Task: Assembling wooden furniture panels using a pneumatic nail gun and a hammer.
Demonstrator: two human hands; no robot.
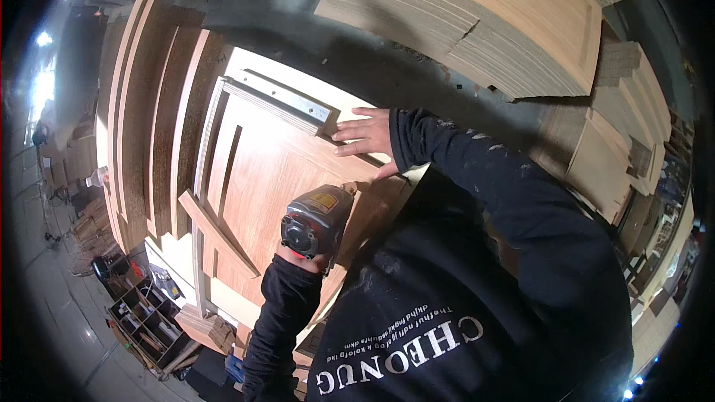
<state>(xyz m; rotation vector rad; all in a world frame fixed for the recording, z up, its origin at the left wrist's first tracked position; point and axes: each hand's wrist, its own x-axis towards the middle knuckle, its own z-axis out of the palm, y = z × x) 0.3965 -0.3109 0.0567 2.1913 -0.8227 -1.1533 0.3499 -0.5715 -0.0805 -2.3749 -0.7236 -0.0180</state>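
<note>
My left hand [304, 260] is closed round the handle of a grey nail gun [319, 212]; its fingers are mostly hidden behind the tool. The gun's nose stands over a light wood-grain panel [275, 152], near the panel's right end; I cannot tell whether it touches. My right hand [365, 138] lies flat with fingers spread across the panel's far edge, holding nothing. Just left of its fingertips, a metal plate [319, 112] sits on the rail along that edge. A loose wooden strip [217, 233] lies aslant over the panel's left side.
Tall wood boards [156, 119] stand on edge at the left. Beyond the work, large stacked panels [514, 11] lie at the far right, with more boards [618, 134] beside them. A compartmented tool box [149, 324] with assorted items sits at the lower left.
</note>
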